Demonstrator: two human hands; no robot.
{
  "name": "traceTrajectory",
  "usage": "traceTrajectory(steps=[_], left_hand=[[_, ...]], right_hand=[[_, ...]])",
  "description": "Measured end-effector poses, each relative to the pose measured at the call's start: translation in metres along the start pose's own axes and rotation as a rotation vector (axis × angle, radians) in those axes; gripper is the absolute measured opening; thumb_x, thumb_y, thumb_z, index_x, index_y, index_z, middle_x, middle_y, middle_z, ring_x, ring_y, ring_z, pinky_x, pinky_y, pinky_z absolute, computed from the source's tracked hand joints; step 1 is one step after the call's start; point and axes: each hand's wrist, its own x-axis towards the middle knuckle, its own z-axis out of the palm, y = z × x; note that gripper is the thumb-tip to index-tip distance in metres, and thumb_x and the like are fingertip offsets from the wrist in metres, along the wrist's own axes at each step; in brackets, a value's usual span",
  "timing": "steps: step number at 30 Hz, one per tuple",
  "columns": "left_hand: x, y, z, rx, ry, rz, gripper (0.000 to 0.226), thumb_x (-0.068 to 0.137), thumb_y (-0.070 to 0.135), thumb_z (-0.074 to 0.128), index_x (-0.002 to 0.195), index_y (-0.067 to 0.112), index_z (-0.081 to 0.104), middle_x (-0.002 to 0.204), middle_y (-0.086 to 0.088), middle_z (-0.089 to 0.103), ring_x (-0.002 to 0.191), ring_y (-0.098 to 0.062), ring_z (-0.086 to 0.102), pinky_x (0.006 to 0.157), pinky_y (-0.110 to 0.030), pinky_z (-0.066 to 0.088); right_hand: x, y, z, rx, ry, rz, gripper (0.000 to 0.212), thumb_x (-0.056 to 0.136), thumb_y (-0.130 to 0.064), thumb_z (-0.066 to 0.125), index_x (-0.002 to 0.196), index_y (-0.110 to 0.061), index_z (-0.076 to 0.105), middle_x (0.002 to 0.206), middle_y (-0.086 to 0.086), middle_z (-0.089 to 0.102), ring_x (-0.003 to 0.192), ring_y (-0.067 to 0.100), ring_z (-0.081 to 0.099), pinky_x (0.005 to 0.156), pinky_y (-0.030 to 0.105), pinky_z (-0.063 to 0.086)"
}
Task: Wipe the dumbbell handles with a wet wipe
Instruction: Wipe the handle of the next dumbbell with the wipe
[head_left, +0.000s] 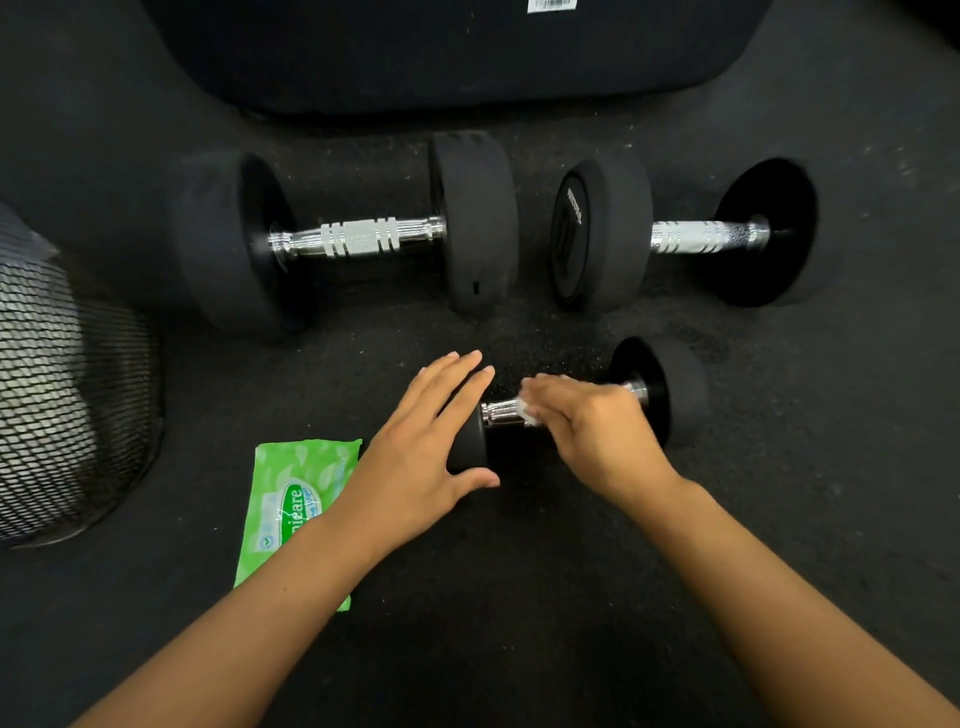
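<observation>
Right now the small dumbbell (571, 410) at 6 o'clock is held steady by the flat, spread left hand (426, 447) while a wet wipe (527, 413) is pinched around its handle by the right hand (587, 421), and the two big dumbbells (353, 236) at 12 o'clock look untouched.

Hidden and cut-off bits

The right hand (597, 431) covers most of the small dumbbell's handle (501, 413) and nearly all the wipe (527, 413); the left forearm hides the wipe pack's (291, 483) corner; the mesh basket (57, 374) runs off-frame.
</observation>
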Motion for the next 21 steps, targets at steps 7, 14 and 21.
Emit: traceTrajectory(steps=[7, 14, 21], left_hand=[[0.001, -0.002, 0.000, -0.009, 0.007, -0.006, 0.096, 0.066, 0.036, 0.080, 0.144, 0.016, 0.029, 0.151, 0.002, 0.026, 0.141, -0.014, 0.015, 0.114, -0.032, 0.015], [0.001, -0.001, 0.000, -0.013, 0.013, 0.003, 0.095, 0.066, 0.035, 0.081, 0.144, 0.015, 0.030, 0.151, 0.001, 0.027, 0.141, -0.015, 0.015, 0.114, -0.027, 0.011], [-0.001, -0.001, 0.002, -0.018, 0.016, 0.013, 0.097, 0.065, 0.037, 0.080, 0.144, 0.017, 0.029, 0.151, 0.003, 0.026, 0.141, -0.014, 0.015, 0.115, -0.027, 0.010]], right_hand=[[0.004, 0.001, 0.024, -0.042, 0.147, 0.010, 0.014, 0.083, -0.010, 0.058, 0.088, -0.005, 0.069, 0.088, 0.011, 0.071, 0.082, 0.029, 0.067, 0.071, 0.044, 0.056], [-0.017, 0.019, 0.029, -0.063, 0.324, -0.113, 0.021, 0.089, -0.010, 0.056, 0.102, 0.001, 0.069, 0.111, 0.013, 0.067, 0.107, 0.025, 0.062, 0.090, 0.043, 0.050], [-0.032, 0.030, 0.027, -0.096, 0.340, -0.181, 0.021, 0.087, -0.003, 0.061, 0.106, 0.002, 0.067, 0.118, 0.014, 0.063, 0.114, 0.025, 0.058, 0.094, 0.042, 0.048]])
